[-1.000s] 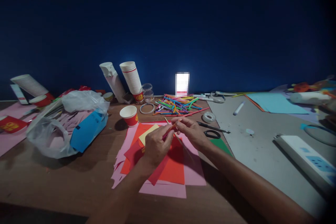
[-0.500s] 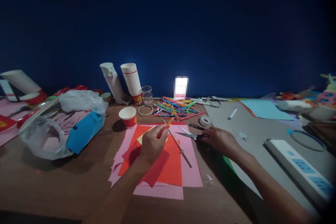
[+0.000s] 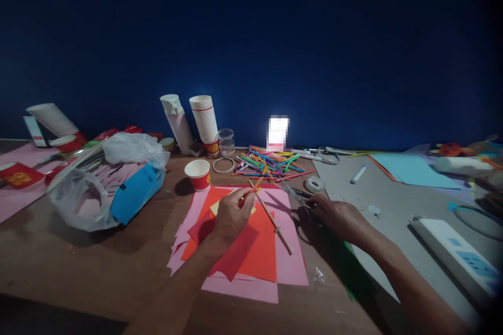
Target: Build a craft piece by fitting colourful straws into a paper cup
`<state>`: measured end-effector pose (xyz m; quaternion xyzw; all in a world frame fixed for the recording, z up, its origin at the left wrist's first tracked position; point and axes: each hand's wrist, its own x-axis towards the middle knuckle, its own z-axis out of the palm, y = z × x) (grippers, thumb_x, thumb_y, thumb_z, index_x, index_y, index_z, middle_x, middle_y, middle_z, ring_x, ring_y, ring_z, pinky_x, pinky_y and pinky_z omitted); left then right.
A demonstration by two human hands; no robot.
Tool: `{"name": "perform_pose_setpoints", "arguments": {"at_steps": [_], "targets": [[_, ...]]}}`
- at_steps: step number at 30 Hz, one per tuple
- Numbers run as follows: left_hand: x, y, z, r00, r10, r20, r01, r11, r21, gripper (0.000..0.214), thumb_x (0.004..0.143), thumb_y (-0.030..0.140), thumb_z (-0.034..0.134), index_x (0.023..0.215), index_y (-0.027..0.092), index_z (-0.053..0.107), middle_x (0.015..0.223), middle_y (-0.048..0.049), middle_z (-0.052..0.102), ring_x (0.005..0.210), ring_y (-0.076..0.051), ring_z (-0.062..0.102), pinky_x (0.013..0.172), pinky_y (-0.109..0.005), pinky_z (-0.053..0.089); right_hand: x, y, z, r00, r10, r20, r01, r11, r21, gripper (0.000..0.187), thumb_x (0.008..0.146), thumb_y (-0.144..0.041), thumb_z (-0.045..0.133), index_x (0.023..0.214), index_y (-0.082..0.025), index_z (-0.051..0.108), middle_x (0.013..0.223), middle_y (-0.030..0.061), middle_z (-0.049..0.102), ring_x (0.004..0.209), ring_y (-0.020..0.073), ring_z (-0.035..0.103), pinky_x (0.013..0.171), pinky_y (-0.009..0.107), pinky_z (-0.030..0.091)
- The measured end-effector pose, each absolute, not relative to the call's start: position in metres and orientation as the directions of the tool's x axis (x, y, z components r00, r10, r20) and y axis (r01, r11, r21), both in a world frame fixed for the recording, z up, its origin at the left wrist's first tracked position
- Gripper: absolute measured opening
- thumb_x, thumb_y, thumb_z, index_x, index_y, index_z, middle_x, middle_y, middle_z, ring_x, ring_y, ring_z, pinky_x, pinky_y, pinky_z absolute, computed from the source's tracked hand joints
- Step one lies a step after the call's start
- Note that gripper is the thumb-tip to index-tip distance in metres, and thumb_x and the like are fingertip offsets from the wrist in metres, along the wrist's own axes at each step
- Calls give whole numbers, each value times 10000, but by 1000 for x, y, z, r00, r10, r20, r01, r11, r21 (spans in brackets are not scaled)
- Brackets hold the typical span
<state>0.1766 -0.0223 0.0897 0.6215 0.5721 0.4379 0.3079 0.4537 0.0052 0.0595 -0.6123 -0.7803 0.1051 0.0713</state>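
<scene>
Over a stack of coloured paper, my left hand (image 3: 232, 215) is closed in a pinch on a thin orange strip (image 3: 258, 183), with a bit of yellow showing at the fingertips. To its right, my right hand (image 3: 340, 218) grips a pair of scissors (image 3: 295, 192) by the handles. The blades are raised slightly off the table, point toward the left hand and look blurred. Beneath the left hand lie red and orange sheets (image 3: 257, 251) on pink paper (image 3: 293, 261). A thin wooden stick (image 3: 277, 229) crosses the stack between my hands.
A paper cup (image 3: 197, 175) stands behind the stack, near a pile of colourful sticks (image 3: 271, 162) and a tape roll (image 3: 315, 184). A plastic bag (image 3: 84, 214) of paper scraps is at left. Stacked cups (image 3: 204, 120) stand behind; a power strip (image 3: 451, 251) lies at right.
My right hand has lifted the scissors off the table, and their blades have swung upward. The left hand keeps its pinch on the orange strip. The whole view has shifted slightly.
</scene>
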Motion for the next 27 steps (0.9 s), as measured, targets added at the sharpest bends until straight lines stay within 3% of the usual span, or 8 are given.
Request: {"name": "perform_pose_setpoints", "arguments": {"at_steps": [2,5,8,11,14,20,27], "targets": [[177,-22,89,-35,978,203,448,-167,879,269,810,367,472,916,182,636,757,-23,639,610,-121,584,560,-195,449,455,1,64,-244,970,4,856,217,-469,335,851,-387,374,1119,-265,534,907,75,663,780,247,619,651,316,431],[177,-22,89,-32,967,252,456,-210,865,248,823,349,463,899,184,630,760,-20,629,640,-120,587,593,-197,449,450,-5,73,-294,956,-4,554,167,-816,440,887,-477,265,1132,-213,518,854,81,636,771,228,593,669,328,447],[177,-21,89,-15,938,347,504,-293,813,223,841,304,446,864,173,625,789,-31,604,736,-131,575,660,-207,438,439,-13,78,-376,924,-76,225,12,-974,489,881,-526,268,1183,-193,461,829,77,603,748,215,585,652,329,451],[175,-19,89,1,907,421,527,-358,770,207,850,274,444,862,165,619,825,-40,581,800,-138,554,717,-220,424,426,-23,82,-464,879,-111,29,-110,-994,486,832,-499,453,1233,-229,404,917,75,577,817,213,577,696,328,447],[175,-18,89,-3,890,455,520,-388,761,197,851,270,453,872,166,619,829,-39,570,801,-139,543,737,-234,419,416,-32,85,-508,855,-105,-24,-136,-990,489,812,-448,529,1233,-237,398,907,60,550,773,180,553,683,310,433],[175,-18,86,0,889,458,521,-391,759,183,852,257,461,886,168,617,838,-35,574,828,-143,540,766,-248,414,408,-42,94,-670,742,-4,66,54,-996,546,769,-564,530,1166,-204,432,793,24,511,670,139,486,638,277,392],[176,-17,83,-13,880,474,525,-397,753,174,854,253,459,880,161,605,821,-35,568,794,-139,536,726,-248,422,403,-45,97,-673,736,-69,124,21,-992,427,769,-504,562,1057,-198,489,750,-9,488,643,108,418,580,219,352]]}}
